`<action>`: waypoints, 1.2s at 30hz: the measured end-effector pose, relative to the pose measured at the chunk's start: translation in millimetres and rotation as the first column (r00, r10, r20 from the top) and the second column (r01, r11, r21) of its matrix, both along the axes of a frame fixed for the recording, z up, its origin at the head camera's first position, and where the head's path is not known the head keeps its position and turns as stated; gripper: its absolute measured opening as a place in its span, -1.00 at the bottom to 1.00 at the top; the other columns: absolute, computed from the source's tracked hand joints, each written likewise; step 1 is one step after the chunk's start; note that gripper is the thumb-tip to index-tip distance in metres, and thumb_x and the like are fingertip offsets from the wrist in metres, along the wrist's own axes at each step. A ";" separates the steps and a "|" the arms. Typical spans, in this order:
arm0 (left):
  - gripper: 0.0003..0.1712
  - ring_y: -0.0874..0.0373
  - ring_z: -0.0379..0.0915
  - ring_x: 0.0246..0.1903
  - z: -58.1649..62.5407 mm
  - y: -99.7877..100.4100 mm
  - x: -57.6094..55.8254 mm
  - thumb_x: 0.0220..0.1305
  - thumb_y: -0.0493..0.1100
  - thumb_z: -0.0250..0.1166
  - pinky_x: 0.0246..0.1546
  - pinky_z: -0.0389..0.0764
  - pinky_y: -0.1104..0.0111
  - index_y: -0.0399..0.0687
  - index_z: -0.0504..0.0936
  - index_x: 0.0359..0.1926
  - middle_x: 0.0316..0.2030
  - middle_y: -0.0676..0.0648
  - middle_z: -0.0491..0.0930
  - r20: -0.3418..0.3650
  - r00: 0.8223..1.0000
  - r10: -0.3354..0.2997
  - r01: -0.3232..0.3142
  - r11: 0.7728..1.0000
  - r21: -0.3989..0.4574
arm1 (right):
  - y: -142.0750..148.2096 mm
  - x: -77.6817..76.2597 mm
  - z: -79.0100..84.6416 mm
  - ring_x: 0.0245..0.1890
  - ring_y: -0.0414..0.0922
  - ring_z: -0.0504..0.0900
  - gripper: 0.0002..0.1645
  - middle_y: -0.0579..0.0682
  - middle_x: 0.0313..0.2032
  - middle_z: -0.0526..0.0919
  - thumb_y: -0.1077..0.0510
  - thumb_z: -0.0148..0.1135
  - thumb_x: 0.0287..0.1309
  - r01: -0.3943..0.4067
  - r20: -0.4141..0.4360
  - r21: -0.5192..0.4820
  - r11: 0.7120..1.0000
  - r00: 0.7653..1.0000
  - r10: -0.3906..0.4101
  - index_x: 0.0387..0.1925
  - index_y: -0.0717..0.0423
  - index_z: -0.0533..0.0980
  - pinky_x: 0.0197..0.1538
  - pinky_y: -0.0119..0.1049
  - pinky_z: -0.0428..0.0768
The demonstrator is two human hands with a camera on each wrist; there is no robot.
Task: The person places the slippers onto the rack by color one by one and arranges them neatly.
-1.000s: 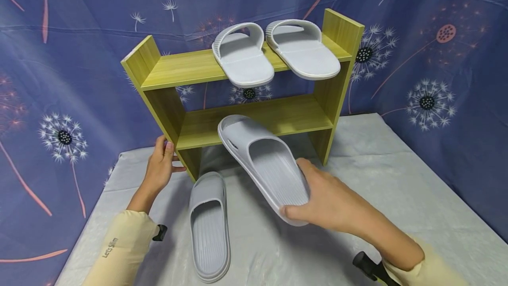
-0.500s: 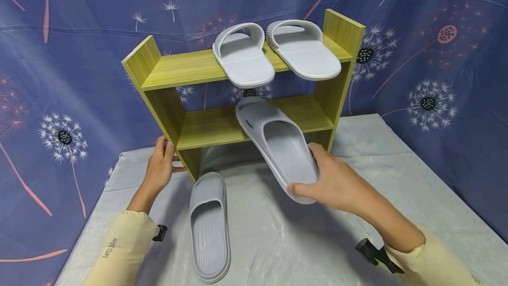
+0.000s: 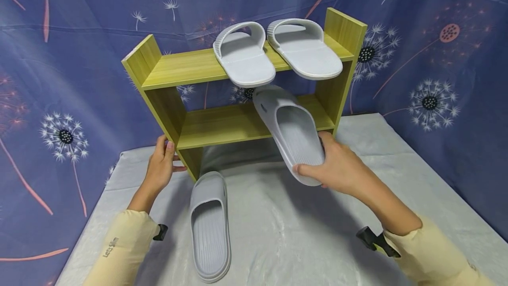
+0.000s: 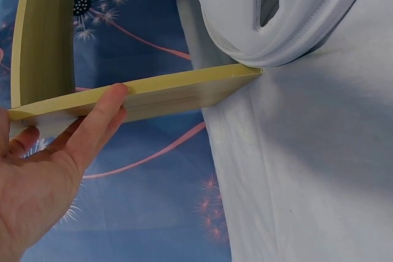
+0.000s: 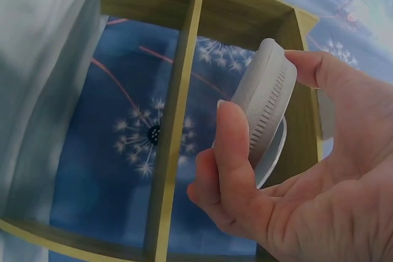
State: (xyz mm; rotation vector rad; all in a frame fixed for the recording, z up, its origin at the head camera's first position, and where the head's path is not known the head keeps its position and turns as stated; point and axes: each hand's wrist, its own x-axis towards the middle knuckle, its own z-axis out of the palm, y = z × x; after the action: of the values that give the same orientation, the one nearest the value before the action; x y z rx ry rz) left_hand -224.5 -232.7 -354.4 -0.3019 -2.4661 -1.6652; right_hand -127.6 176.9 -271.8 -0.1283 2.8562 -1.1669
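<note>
R hand (image 3: 341, 166) gripped slipper (image 3: 293, 133) by heel, prob. to leave toe free; L hand (image 3: 159, 167) — fingers extended — touched rack (image 3: 222, 126), prob. steadying it.

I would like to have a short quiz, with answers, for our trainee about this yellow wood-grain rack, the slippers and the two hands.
1. How many pale grey ribbed-strap slippers rest on the top board of the yellow wood-grain rack?

2. True or false: the bare left hand touches the rack.

3. The bare right hand grips a plain grey slipper by its:
a) toe end
b) heel end
c) strap

Key:
1. Two.
2. True.
3. b.
</note>
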 end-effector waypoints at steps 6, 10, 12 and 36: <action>-0.44 -0.42 0.46 -0.02 0.2 0.2 0.0 0.52 0.12 -0.26 -0.31 0.72 -0.02 -0.04 0.08 0.38 0.04 -0.35 0.32 0.000 1.000 0.002 -0.002 1.000 0.007 | 5.5 -9.7 0.7 -0.68 -0.11 0.62 0.00 0.38 -0.05 0.51 -0.24 0.38 -0.03 0.011 -0.020 0.032 0.999 1.000 -0.011 0.25 0.21 0.16 -0.53 -0.25 0.62; -0.44 -0.42 0.46 -0.03 -0.4 -0.6 -1.1 0.52 0.11 -0.27 -0.31 0.72 -0.03 -0.04 0.09 0.38 0.04 -0.35 0.32 -0.002 1.000 0.004 -0.004 1.000 0.011 | 8.8 -15.8 2.0 -0.67 -0.10 0.63 0.03 0.39 -0.02 0.50 -0.27 0.37 -0.04 0.011 -0.014 0.047 0.999 1.000 -0.011 0.27 0.20 0.16 -0.50 -0.24 0.62; -0.44 -0.42 0.46 -0.03 -0.4 -0.5 -0.8 0.52 0.11 -0.26 -0.31 0.72 -0.03 -0.04 0.08 0.39 0.04 -0.35 0.32 -0.003 1.000 0.004 -0.004 1.000 0.012 | 10.6 -19.0 2.5 -0.66 -0.10 0.63 0.05 0.39 0.00 0.50 -0.28 0.37 -0.04 0.014 -0.011 0.051 0.999 1.000 -0.013 0.28 0.22 0.15 -0.49 -0.24 0.63; -0.43 -0.40 0.47 -0.05 0.2 -0.3 -0.2 0.52 0.11 -0.26 -0.33 0.72 -0.02 -0.05 0.08 0.39 0.06 -0.36 0.33 0.000 1.000 0.005 -0.005 1.000 0.010 | 25.8 -44.4 -5.8 -0.65 -0.06 0.64 0.01 0.35 -0.02 0.48 -0.23 0.40 -0.05 0.047 -0.056 0.042 0.998 0.997 -0.045 0.22 0.28 0.19 -0.57 -0.23 0.65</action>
State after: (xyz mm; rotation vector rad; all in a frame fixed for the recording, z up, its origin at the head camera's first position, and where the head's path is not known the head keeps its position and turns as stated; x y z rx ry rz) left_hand -224.7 -233.0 -354.2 -0.2948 -2.4556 -1.6750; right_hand -172.0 202.7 -277.6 -0.0949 2.9449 -1.1255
